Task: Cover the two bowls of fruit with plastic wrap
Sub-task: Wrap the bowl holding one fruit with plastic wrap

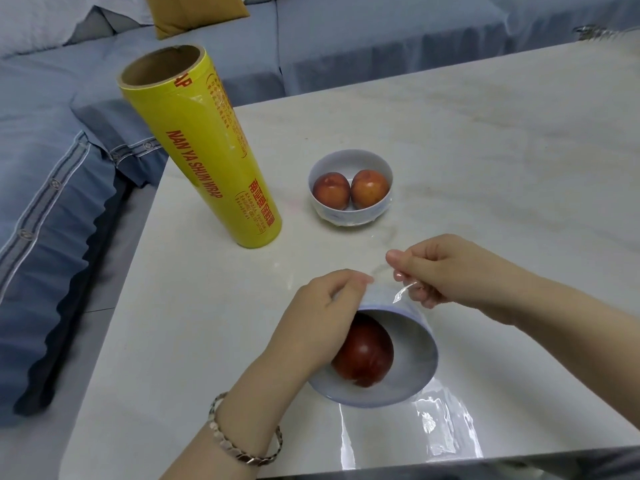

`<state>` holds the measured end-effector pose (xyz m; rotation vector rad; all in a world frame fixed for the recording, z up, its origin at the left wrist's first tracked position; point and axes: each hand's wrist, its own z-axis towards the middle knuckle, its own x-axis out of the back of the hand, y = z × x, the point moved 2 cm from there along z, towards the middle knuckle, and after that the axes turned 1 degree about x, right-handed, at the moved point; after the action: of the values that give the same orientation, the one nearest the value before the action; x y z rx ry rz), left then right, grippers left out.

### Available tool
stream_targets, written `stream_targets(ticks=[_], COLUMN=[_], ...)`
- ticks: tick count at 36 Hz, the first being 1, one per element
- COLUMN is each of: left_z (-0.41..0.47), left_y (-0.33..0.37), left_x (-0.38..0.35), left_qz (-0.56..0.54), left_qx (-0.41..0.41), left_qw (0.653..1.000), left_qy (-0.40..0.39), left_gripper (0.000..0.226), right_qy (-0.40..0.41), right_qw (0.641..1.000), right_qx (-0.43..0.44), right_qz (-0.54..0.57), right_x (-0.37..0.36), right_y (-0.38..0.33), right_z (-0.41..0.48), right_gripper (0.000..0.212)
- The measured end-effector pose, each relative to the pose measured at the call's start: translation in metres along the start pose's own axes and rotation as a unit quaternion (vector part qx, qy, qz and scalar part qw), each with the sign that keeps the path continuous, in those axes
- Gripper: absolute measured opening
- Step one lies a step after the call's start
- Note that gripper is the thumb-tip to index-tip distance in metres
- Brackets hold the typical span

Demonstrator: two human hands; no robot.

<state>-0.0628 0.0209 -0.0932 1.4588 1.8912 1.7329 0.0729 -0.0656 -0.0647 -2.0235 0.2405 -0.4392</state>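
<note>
Your left hand point(320, 317) and right hand point(446, 271) are both pinching the plastic wrap point(446, 434) at the near bowl's point(408, 368) far rim, tipping its mouth toward you, one dark fruit point(367, 355) inside. The sheet is trailing toward the table point(485, 150) edge. The wrap roll point(204, 157) is standing upright far left, beside the far bowl point(349, 216).

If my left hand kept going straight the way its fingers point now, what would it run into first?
Probably the right hand. The left hand points up and rightward over the near bowl, pinching the plastic wrap, and the right hand's fingers are just beyond. Depth is uncertain.
</note>
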Motion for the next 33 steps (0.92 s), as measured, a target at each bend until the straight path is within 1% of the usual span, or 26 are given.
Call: stream_targets(ticks=[3, 5, 7, 10, 12, 14, 17, 19, 21, 23, 26, 28, 31, 33], left_z=[0.000, 0.000, -0.001, 0.001, 0.002, 0.002, 0.001, 0.001, 0.002, 0.003, 0.005, 0.006, 0.007, 0.008], left_y=[0.002, 0.003, 0.003, 0.002, 0.001, 0.000, 0.000, -0.001, -0.002, -0.002, -0.002, -0.001, 0.001, 0.002], left_x=[-0.003, -0.005, -0.005, -0.005, -0.005, -0.005, -0.005, -0.005, -0.003, -0.001, -0.001, -0.001, 0.000, 0.001], left_qz=[0.010, 0.018, 0.023, 0.020, 0.015, 0.010, 0.001, -0.007, -0.018, -0.026, -0.027, -0.017, -0.008, -0.001], left_qx=[-0.011, -0.017, -0.016, -0.009, -0.008, -0.010, -0.014, -0.013, -0.011, -0.011, -0.013, -0.017, -0.015, -0.014], left_qw=[1.000, 1.000, 1.000, 1.000, 1.000, 1.000, 1.000, 1.000, 1.000, 1.000, 1.000, 1.000, 1.000, 0.999], left_qy=[-0.001, -0.004, -0.003, 0.004, 0.005, 0.000, -0.005, -0.003, 0.000, 0.001, -0.006, -0.015, -0.024, -0.029], left_gripper=[0.031, 0.032, 0.033, 0.034, 0.035, 0.035, 0.033, 0.028, 0.025, 0.026, 0.028, 0.027, 0.027, 0.027], right_qy=[-0.012, -0.016, -0.020, -0.007, -0.005, 0.002, 0.041, 0.080, 0.095, 0.092, 0.070, 0.038, 0.001, -0.017], right_qw=[0.998, 0.995, 0.994, 0.998, 1.000, 1.000, 0.999, 0.996, 0.995, 0.993, 0.982, 0.968, 0.956, 0.952], right_qx=[0.009, 0.020, 0.017, -0.003, -0.012, -0.010, 0.005, 0.025, 0.041, 0.059, 0.081, 0.079, 0.089, 0.105], right_qz=[-0.057, -0.096, -0.102, -0.055, -0.001, 0.021, 0.035, 0.013, 0.000, 0.039, 0.154, 0.235, 0.280, 0.287], right_x=[-0.001, 0.000, 0.002, 0.007, 0.009, 0.009, 0.011, 0.017, 0.020, 0.019, 0.015, 0.011, 0.004, 0.002], right_y=[0.000, -0.001, 0.001, 0.004, 0.006, 0.007, 0.009, 0.010, 0.010, 0.010, 0.011, 0.015, 0.017, 0.017], right_z=[0.001, 0.000, -0.001, 0.000, 0.000, 0.000, 0.001, 0.002, 0.002, 0.001, 0.000, 0.002, 0.005, 0.005], right_gripper=[0.042, 0.041, 0.036, 0.029, 0.028, 0.028, 0.030, 0.032, 0.034, 0.033, 0.025, 0.031, 0.033, 0.027])
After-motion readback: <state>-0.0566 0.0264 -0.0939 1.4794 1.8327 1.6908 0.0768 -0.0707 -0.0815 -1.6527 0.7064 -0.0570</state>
